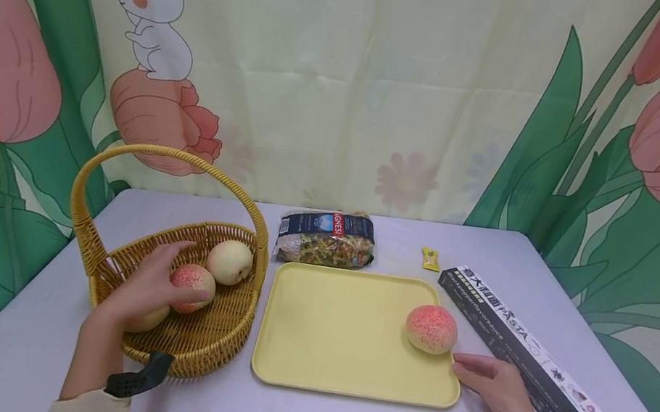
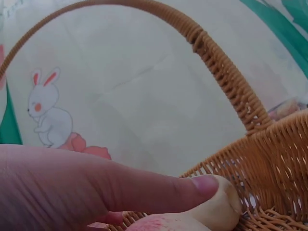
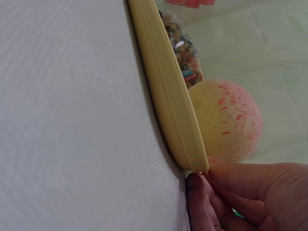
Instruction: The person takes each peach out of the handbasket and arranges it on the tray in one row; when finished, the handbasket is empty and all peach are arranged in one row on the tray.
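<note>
In the head view my left hand (image 1: 152,284) reaches into a wicker basket (image 1: 213,355) and holds a pink-speckled peach (image 1: 195,287), thumb laid across its near side. The left wrist view shows that thumb (image 2: 159,190) above the peach's pink skin (image 2: 161,223). Beside it in the basket sit a pale pear-like fruit (image 1: 229,262) and another pale fruit (image 1: 147,321), partly under the hand. My right hand (image 1: 496,389) pinches the right edge of a yellow tray (image 1: 339,340) near its corner. A second pink peach (image 1: 431,328) lies on the tray close to those fingers.
Right of the tray lies a long black pasta box (image 1: 517,349). Behind the tray are a bag of pasta (image 1: 327,239) and a small yellow packet (image 1: 430,259). The tall basket handle (image 1: 180,155) arches over the left hand. A printed curtain (image 1: 350,92) hangs behind the table.
</note>
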A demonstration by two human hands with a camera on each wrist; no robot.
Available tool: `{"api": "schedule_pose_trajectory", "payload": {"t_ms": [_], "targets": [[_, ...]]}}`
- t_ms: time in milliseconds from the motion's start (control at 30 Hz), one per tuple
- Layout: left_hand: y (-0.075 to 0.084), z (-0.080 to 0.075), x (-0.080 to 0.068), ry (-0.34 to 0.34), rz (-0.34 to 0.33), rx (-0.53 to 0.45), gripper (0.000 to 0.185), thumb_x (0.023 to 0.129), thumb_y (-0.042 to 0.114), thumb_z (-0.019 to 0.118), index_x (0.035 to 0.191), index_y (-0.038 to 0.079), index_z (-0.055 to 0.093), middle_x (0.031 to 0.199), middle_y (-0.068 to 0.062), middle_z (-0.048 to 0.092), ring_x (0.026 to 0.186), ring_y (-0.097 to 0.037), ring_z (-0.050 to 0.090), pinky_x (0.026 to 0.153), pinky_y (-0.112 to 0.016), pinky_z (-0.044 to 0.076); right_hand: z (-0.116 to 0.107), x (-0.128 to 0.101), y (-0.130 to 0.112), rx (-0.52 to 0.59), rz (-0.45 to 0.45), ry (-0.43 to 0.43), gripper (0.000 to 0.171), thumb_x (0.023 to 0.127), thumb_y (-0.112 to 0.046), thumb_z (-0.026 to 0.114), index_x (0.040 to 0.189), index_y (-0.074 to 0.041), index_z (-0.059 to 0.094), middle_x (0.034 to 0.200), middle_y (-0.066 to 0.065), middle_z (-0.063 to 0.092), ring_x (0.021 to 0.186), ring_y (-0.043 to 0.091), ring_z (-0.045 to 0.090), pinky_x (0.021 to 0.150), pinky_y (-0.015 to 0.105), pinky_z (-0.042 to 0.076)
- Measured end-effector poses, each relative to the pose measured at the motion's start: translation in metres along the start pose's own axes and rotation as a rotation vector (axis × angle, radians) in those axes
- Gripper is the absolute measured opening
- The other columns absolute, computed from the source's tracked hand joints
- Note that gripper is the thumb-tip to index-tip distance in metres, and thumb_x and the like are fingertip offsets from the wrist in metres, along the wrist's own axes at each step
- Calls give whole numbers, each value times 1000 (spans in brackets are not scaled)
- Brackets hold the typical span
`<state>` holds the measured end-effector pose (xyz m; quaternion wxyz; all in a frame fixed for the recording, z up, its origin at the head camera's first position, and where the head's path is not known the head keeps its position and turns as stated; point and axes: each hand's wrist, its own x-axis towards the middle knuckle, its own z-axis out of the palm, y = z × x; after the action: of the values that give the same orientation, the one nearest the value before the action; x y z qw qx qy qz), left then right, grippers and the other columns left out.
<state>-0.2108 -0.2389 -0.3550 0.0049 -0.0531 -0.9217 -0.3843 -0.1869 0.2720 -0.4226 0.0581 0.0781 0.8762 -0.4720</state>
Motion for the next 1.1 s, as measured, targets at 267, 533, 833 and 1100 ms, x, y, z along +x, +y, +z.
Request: {"api": "schedule_pose_trajectory", "payload": {"t_ms": [267, 533, 833, 1100], "targets": [[-5, 6, 2, -43, -22, -18, 99, 66, 35, 82, 140, 3, 25, 138, -24, 23, 117, -38, 33, 90, -55, 36, 1, -1, -1, 2, 10, -1, 52, 78, -34, 71, 114, 1, 60, 115, 19, 59, 118, 44, 40, 91, 61, 28], [-5, 7, 3, -51, 18, 42, 94, 63, 24, 85, 137, -1, 32, 132, -24, 31, 113, -38, 39, 89, -54, 38, 0, 1, 0, -2, 0, -1, 54, 78, -35, 71, 114, 2, 60, 115, 19, 59, 118, 43, 39, 91, 60, 28], [-7, 9, 5, -71, -14, 127, 98, 58, 23, 88, 136, 0, 33, 126, -22, 39, 111, -38, 42, 87, -56, 38, 1, 0, 0, -14, 5, 11, 52, 78, -35, 71, 114, 2, 60, 114, 20, 59, 117, 44, 40, 91, 59, 30], [-6, 10, 5, -72, -41, 199, 94, 58, 23, 87, 134, 1, 36, 121, -20, 44, 108, -37, 45, 84, -56, 39, 1, 0, 0, -3, 11, 11, 52, 78, -34, 71, 114, 2, 61, 114, 20, 59, 117, 44, 40, 91, 61, 29]]}}
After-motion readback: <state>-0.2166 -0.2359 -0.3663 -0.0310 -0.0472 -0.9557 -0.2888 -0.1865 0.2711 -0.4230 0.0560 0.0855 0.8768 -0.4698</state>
